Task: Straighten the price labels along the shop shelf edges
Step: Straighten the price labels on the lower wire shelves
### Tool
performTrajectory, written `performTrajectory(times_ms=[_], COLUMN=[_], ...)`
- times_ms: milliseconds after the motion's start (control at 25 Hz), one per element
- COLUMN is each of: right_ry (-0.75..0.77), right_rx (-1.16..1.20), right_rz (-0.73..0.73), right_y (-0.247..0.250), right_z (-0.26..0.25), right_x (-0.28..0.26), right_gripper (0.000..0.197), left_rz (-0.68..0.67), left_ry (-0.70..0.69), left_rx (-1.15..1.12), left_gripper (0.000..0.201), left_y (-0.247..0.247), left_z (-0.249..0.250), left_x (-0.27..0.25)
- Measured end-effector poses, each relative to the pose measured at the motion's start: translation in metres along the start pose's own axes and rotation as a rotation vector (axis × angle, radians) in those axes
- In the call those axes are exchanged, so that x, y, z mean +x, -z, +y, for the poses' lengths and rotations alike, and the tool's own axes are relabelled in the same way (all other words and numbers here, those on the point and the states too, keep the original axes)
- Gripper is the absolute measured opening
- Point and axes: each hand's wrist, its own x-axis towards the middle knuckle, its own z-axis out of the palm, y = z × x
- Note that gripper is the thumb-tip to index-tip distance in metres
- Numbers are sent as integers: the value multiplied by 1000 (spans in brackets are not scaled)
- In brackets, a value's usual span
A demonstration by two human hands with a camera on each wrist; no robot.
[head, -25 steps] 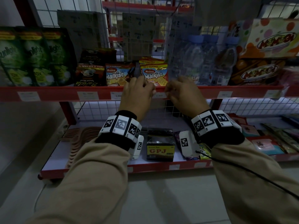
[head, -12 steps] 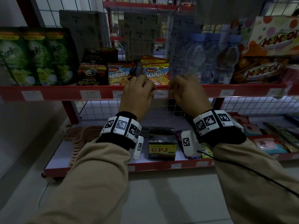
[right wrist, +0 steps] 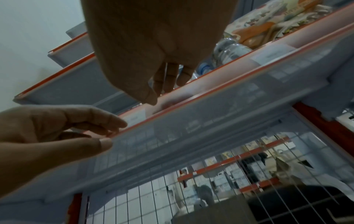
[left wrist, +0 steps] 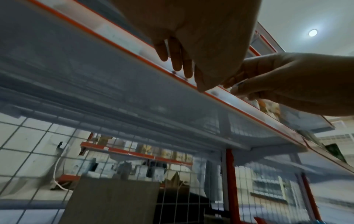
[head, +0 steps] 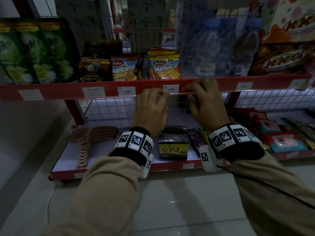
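A red shelf edge [head: 150, 86] carries several white price labels behind a clear strip. The label marked 1.500 [head: 171, 88] sits upright between my hands, under the right Malkist pack [head: 164, 67]. My left hand [head: 162, 95] has relaxed fingers touching the strip's lower edge just left of and below that label; the right wrist view shows its thumb [right wrist: 104, 143] under the lip. My right hand [head: 192, 89] lays nearly straight fingers [right wrist: 166, 84] on the strip just right of the label. Neither hand holds anything. Another label marked 1.500 [head: 126, 91] lies further left.
On the upper shelf stand green Sunlight pouches [head: 34, 51], coffee packs [head: 93, 68], water bottles [head: 209, 53] and Momogi boxes [head: 283, 58]. The lower shelf [head: 119, 169] holds wooden spoons [head: 88, 142], a GPJ box [head: 173, 147] and sachets. White tiled floor lies below.
Both hands have slid down off the label marked 1.500, which was covered and now shows between them. The left hand dropped to the strip's lower edge.
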Motion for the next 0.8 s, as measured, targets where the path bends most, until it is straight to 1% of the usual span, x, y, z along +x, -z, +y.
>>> performTrajectory(times_ms=[80,200,240,360,440,480,560,640,720,800], right_ry=[-18,-64,-72,-137,-137,-123,-113,-108,-78,-38], right_rx=[38,53,52,56,27,6,-25,-22,-24,-27], right_rz=[-52,-250,-311,-467,-568,-617,-691,-641,-569,-529], right_y=[-10,-31,-40,-62,-73,-79,-89,-96,-99,-101], right_z=[10,27,33,44,49,51,52,54,56,59], right_x=[-27,-77,-94,-145,-176,-190,-209,-218,-224,-230], right_gripper=[24,24,23,23,27,30,34,32,30,30], left_rz=[-78,-203,-305,-704,-879,-939,-1016,-998,-943,-921], left_ry=[-33,-71,-62,-11,11,14,37,75,101,116], left_rx=[9,-20,-22,-56,-72,-77,-86,-92,-86,-82], left_gripper=[35,28,26,29,38,45,60,69,71,71], left_y=[-14,-34,-43,-72,-91,-99,-111,-117,-121,-124], left_z=[10,21,25,36,44,47,53,58,60,60], left_x=[-16,-42,-53,-92,-119,-132,-153,-166,-172,-175])
